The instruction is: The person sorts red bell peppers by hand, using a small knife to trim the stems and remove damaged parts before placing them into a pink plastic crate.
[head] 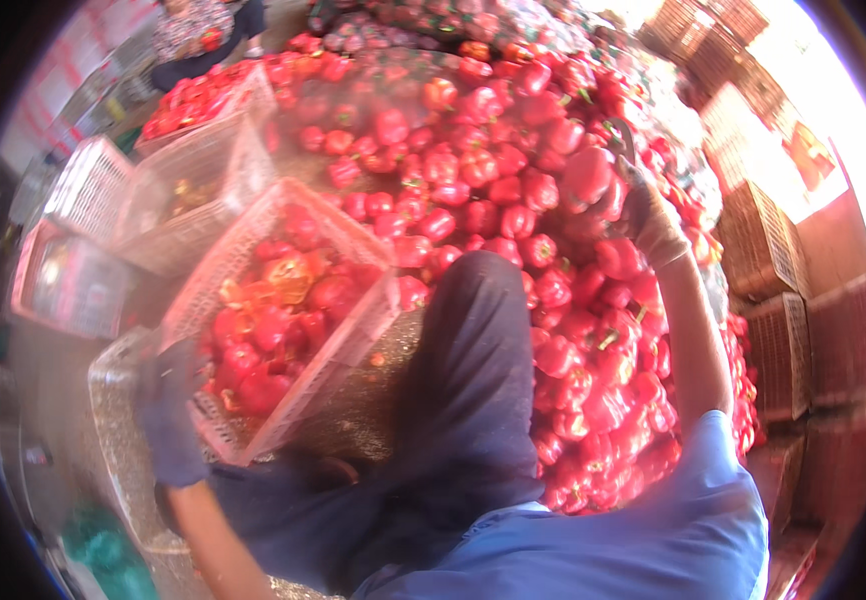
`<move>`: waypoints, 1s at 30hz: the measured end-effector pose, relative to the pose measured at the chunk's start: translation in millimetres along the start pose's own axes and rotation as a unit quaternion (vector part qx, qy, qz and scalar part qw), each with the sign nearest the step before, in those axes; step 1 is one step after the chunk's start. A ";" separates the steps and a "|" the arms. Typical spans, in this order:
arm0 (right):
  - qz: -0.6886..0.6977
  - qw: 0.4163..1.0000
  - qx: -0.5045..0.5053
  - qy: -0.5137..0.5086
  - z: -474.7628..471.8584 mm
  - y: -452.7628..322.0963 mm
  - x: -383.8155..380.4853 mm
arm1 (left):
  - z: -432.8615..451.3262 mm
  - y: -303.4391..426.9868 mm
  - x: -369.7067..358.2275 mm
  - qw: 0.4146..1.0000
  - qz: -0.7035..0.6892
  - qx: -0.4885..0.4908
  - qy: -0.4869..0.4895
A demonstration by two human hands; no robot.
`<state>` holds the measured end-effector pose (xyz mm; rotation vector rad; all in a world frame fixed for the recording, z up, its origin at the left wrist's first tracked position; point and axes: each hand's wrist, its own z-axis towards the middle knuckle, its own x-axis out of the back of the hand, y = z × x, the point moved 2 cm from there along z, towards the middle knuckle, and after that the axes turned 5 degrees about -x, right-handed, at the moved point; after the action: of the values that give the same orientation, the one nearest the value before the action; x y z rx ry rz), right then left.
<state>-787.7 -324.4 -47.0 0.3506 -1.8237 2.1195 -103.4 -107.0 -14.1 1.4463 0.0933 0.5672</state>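
My right hand (650,214), in a pale work glove, reaches over a large heap of red bell peppers (470,161). A curved metal tool (623,139), perhaps a knife, sticks up from its fingers. Right beside those fingers is a big red bell pepper (587,176); whether the hand also grips it is unclear. My left hand (170,412), in a dark blue-grey glove, is blurred at the near left side of a pink plastic crate (332,386). Its grip cannot be made out. Red and orange bell peppers (275,322), some seemingly cut, lie in this tilted crate.
A pale crate (114,450) stands under my left hand. Further left are a whitish crate (178,202), smaller crates (73,277) and a crate of red pieces (193,105). A seated person (193,34) holds a red pepper. Filled mesh sacks (478,22) and stacked crates (767,240) border the heap.
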 end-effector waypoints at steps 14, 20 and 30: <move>0.080 0.854 0.002 -0.514 -38.5 -208.7 -418.7 | -13.8 -8.3 -62.8 0.949 -0.268 0.123 -0.114; 0.002 0.864 0.027 -0.502 -51.9 -210.2 -458.0 | -12.2 -36.9 -48.4 0.919 -0.353 0.145 -0.104; 0.042 0.912 0.053 -0.404 -89.8 -189.7 -449.1 | -13.8 -88.8 -37.4 0.967 -0.180 0.105 0.146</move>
<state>-298.3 -247.6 -62.8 1.3691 -2.1365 2.3242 -113.7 -111.7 -110.7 1.4949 0.6533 0.4758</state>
